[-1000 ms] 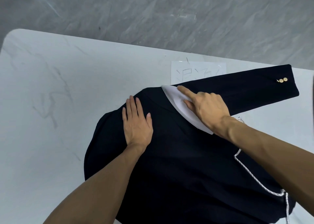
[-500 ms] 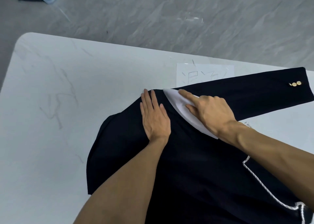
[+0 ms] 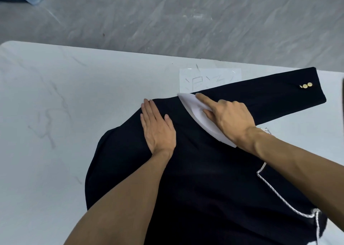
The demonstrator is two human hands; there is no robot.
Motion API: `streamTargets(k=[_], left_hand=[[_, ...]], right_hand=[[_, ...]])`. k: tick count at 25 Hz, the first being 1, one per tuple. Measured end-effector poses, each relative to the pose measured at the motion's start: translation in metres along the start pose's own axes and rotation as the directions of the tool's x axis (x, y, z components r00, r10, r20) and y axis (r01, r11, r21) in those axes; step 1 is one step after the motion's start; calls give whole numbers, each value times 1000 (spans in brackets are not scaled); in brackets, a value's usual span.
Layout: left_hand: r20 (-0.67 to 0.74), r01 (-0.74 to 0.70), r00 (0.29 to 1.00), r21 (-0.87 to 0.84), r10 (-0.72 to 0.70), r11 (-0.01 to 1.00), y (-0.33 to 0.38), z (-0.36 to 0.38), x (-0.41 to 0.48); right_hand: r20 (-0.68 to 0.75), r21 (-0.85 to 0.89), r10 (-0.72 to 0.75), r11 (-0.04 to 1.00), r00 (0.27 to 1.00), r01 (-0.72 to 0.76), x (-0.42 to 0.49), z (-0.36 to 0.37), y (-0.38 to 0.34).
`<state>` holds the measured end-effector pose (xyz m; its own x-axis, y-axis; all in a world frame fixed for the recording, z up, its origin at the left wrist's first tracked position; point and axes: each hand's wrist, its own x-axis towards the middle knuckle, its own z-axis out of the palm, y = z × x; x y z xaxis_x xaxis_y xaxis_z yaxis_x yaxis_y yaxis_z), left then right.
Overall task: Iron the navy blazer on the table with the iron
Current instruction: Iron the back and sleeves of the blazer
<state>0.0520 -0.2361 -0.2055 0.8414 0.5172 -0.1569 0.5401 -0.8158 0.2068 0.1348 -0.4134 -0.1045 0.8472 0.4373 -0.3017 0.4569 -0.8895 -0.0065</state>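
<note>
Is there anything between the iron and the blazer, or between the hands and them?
Nothing visible. The right hand holds the iron, which sits directly on the blazer; the left hand presses the cloth beside it, apart.

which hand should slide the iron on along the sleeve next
Right. The right hand grips the white iron, index finger laid along its nose, right beside the sleeve. The left hand lies flat on the blazer, apart from the iron, well placed to hold the cloth smooth.

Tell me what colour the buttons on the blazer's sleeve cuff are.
Gold. The buttons show best in the head view, against the navy blazer.
</note>
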Motion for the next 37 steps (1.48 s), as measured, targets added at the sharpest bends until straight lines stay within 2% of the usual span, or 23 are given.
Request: streamTargets(k=[4, 9, 13, 19, 23, 30, 32, 34, 35, 37], left_hand=[[16, -61, 998, 75, 60, 995, 1, -3, 0], [17, -74, 997, 94, 73, 993, 3, -3, 0], [5, -69, 998, 101, 69, 992, 3, -2, 1], [-1, -74, 997, 125, 75, 989, 4, -2, 1], [-4, -71, 997, 140, 72, 988, 4, -2, 2], [-10, -72, 997, 110, 74, 991, 4, -5, 1], [-24, -164, 985, 140, 169, 976, 5, -6, -2], [-10, -357, 929, 227, 369, 906, 3, -2, -8], [-5, -384, 918, 244, 397, 891, 3, -1, -8], [0, -313, 947, 235, 322, 920, 4, -1, -7]], right_hand=[[8, 6, 19, 1000, 1000, -19, 0, -1, 18], [2, -11, -133, 991, 991, 133, 5, -3, 4], [-13, -11, -190, 982, 982, 189, 15, -4, 18], [-16, 63, 26, 998, 1000, -25, 8, -10, 58], [26, 66, -112, 992, 993, 110, -6, -3, 21], [-15, -10, -124, 992, 992, 124, 4, -1, 43], [-28, -2, -124, 992, 992, 124, 4, -2, 44], [-46, -1, -136, 991, 990, 136, 0, 0, 37], [-49, -2, -150, 989, 987, 150, -3, 1, 30], [-35, 1, -171, 985, 985, 171, -9, 5, 15]])
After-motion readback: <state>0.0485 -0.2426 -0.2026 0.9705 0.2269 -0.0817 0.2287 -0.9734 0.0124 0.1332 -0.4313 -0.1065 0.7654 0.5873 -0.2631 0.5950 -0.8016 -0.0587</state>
